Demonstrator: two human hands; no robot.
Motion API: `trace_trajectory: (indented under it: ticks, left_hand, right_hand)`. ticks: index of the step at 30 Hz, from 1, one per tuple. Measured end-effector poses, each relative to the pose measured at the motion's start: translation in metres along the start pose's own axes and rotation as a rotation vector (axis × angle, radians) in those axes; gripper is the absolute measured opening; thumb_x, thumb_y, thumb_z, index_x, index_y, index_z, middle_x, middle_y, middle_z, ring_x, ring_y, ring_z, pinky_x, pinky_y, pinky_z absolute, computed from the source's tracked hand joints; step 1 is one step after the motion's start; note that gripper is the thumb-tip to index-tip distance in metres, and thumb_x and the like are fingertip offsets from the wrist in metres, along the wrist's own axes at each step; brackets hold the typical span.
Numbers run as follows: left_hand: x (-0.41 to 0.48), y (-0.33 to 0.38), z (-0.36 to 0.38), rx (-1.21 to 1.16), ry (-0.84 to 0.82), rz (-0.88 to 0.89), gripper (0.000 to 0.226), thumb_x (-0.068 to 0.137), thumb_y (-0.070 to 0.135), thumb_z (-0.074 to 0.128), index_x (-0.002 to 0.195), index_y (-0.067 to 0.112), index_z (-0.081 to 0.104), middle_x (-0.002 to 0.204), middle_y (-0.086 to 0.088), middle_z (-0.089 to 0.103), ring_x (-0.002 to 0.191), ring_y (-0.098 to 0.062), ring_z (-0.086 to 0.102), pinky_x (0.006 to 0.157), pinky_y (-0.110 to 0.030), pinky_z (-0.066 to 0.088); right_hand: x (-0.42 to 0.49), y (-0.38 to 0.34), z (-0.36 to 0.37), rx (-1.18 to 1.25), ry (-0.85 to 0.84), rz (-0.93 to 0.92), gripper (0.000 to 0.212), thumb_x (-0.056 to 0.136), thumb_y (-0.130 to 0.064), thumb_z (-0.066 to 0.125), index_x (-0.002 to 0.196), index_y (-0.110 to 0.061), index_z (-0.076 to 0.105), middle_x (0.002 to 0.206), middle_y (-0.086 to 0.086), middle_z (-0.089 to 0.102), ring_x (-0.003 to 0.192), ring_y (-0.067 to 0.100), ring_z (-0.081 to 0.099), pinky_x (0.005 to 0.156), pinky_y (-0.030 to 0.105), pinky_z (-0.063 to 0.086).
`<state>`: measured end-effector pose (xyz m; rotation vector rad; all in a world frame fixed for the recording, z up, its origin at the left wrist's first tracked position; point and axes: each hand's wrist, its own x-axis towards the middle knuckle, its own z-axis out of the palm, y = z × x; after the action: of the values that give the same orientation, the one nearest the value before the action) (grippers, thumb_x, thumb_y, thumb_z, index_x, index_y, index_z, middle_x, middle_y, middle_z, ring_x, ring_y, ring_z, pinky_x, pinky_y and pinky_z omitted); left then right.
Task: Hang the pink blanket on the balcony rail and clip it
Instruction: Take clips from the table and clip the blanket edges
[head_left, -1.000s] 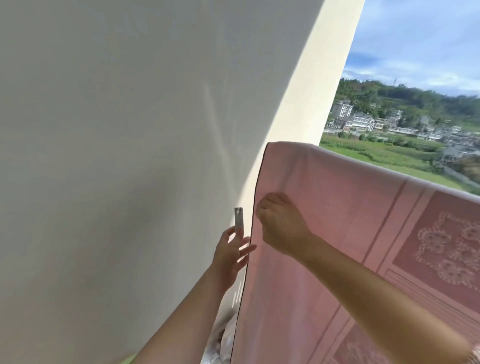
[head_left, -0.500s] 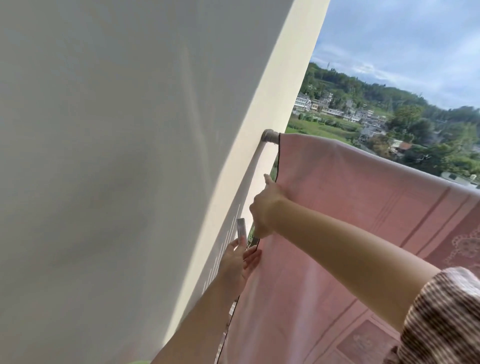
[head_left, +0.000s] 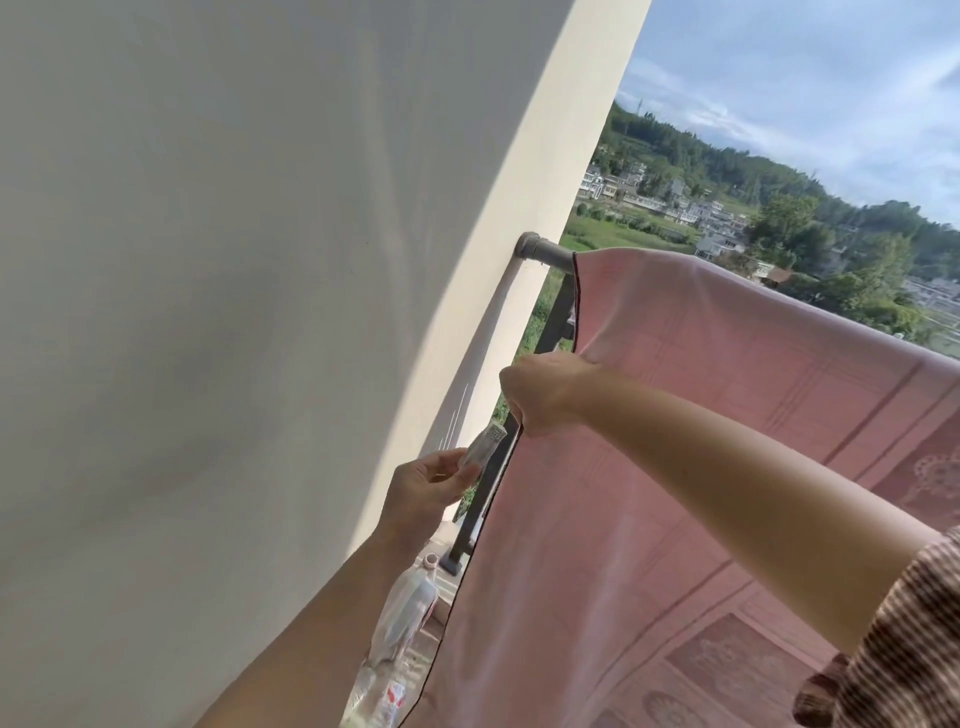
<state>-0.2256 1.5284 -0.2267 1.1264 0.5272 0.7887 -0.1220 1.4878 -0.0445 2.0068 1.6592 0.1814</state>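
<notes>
Pink blanket (head_left: 701, 358) edge pinched in our right hand (head_left: 545, 397); just below, our left hand (head_left: 423, 493) pinches a clear clip (head_left: 485, 444).

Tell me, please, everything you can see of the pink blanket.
The pink blanket is thin cloth with darker woven lines and floral panels and a dark-trimmed side edge. It hangs draped over the grey balcony rail. The right hand pinches that edge below the rail; the clip in the left hand is not yet on it.
</notes>
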Motion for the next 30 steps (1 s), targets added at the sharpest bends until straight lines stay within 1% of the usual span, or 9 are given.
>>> trace_trajectory:
  ticks: [4,9,13,16,19,21,23,26,30]
  left_hand:
    - [0.0,0.001,-0.011,0.116,-0.009,0.097,0.024,0.075,0.006,0.074,0.1,0.007,0.071,0.072,0.007,0.075,0.068,0.0,0.067,0.065,-0.009,0.049]
    - [0.003,0.004,-0.005,0.275,-0.039,0.163,0.021,0.073,0.009,0.078,0.093,0.013,0.075,0.075,0.003,0.075,0.068,-0.005,0.068,0.066,-0.012,0.051]
    - [0.01,0.009,0.002,0.43,-0.046,0.203,0.018,0.072,0.014,0.079,0.09,0.02,0.077,0.072,0.005,0.075,0.065,-0.003,0.068,0.065,-0.011,0.049]
    - [0.015,0.013,0.001,0.609,-0.077,0.281,0.022,0.074,0.02,0.078,0.089,0.035,0.075,0.066,0.007,0.072,0.06,0.001,0.062,0.06,-0.008,0.044]
    - [0.021,0.017,-0.004,0.823,-0.138,0.353,0.034,0.076,0.027,0.075,0.087,0.057,0.063,0.058,0.003,0.055,0.056,-0.007,0.041,0.054,-0.021,0.034]
    - [0.024,0.019,-0.004,0.885,-0.155,0.354,0.018,0.078,0.027,0.072,0.088,0.042,0.072,0.06,-0.002,0.052,0.059,-0.013,0.039,0.057,-0.028,0.032]
    - [0.025,0.022,0.0,0.91,-0.154,0.341,0.011,0.079,0.023,0.072,0.089,0.025,0.075,0.067,-0.006,0.059,0.061,-0.016,0.047,0.061,-0.029,0.039]
    - [0.024,0.023,0.006,0.886,-0.163,0.279,0.022,0.081,0.019,0.071,0.103,0.019,0.072,0.082,0.006,0.063,0.072,-0.009,0.06,0.068,-0.017,0.045]
    - [0.019,0.022,0.008,0.916,-0.134,0.263,0.035,0.082,0.025,0.07,0.117,0.02,0.065,0.095,0.008,0.066,0.082,-0.009,0.063,0.069,-0.014,0.041]
  right_hand:
    - [-0.003,-0.002,0.004,-0.016,0.044,0.0,0.031,0.077,0.0,0.057,0.054,-0.017,0.043,0.059,-0.002,0.044,0.052,0.018,0.047,0.05,0.024,0.04]
    - [-0.008,-0.006,0.003,-0.015,0.036,0.019,0.003,0.077,-0.014,0.066,0.076,-0.016,0.067,0.069,-0.005,0.058,0.068,0.022,0.062,0.048,0.021,0.041]
    - [-0.009,-0.006,0.007,0.003,0.055,0.016,0.019,0.078,-0.008,0.061,0.092,-0.017,0.072,0.088,0.0,0.069,0.074,0.021,0.064,0.044,0.021,0.034]
    - [-0.009,-0.006,0.011,-0.027,0.1,0.006,0.02,0.08,0.0,0.053,0.085,-0.013,0.068,0.077,0.0,0.061,0.071,0.023,0.06,0.05,0.026,0.042]
    - [-0.013,-0.005,0.013,-0.06,0.159,-0.056,0.03,0.079,0.008,0.045,0.06,-0.015,0.046,0.06,-0.001,0.043,0.059,0.022,0.047,0.07,0.034,0.052]
    - [-0.017,-0.005,0.012,-0.101,0.19,-0.096,0.035,0.078,0.011,0.044,0.055,-0.016,0.037,0.057,-0.002,0.039,0.055,0.02,0.041,0.075,0.033,0.048]
    - [-0.018,-0.008,0.014,-0.128,0.222,-0.111,0.037,0.079,0.011,0.045,0.056,-0.016,0.036,0.062,-0.001,0.044,0.056,0.019,0.044,0.08,0.033,0.045]
    - [-0.018,-0.008,0.022,-0.141,0.265,-0.124,0.034,0.079,0.011,0.047,0.059,-0.014,0.04,0.076,0.001,0.055,0.076,0.021,0.059,0.087,0.034,0.045]
    - [-0.024,-0.008,0.03,-0.133,0.338,-0.168,0.029,0.082,0.01,0.046,0.069,-0.015,0.053,0.076,-0.001,0.048,0.081,0.018,0.054,0.081,0.034,0.045]
